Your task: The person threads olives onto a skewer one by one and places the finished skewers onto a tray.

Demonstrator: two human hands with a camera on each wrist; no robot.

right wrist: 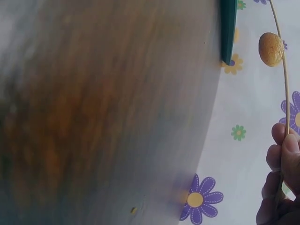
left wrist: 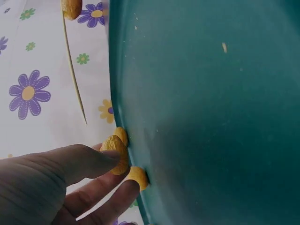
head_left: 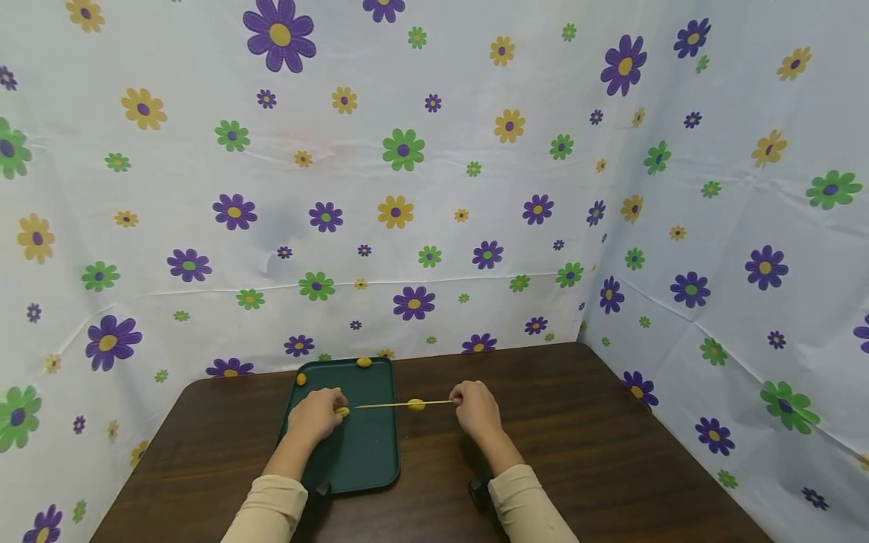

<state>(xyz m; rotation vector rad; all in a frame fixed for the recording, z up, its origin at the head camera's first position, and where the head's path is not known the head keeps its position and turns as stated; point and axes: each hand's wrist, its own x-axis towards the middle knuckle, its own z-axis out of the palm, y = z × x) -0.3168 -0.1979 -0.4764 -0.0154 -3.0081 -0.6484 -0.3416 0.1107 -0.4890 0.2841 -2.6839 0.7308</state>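
Observation:
My left hand [head_left: 315,413] is over the left half of the dark green tray [head_left: 363,456]. Its thumb and fingers pinch a small yellow, wrinkled oval fruit [left wrist: 115,153]. To the right of the tray, my right hand [head_left: 477,411] grips a thin wooden skewer [head_left: 387,406] near one end. One yellow fruit [right wrist: 271,49] is threaded partway along that skewer. The bare pointed tip reaches left over the tray, toward the pinched fruit, with a small gap between them. Curled right fingers [right wrist: 273,157] wrap the stick in the right wrist view.
Two more yellow fruits, one at the far left corner [head_left: 302,379] and one at the back rim [head_left: 363,362], lie on the tray. Light crumbs [left wrist: 224,47] dot its surface. Flower-printed cloth [head_left: 434,188] hangs behind and right of the dark wooden table [head_left: 557,422].

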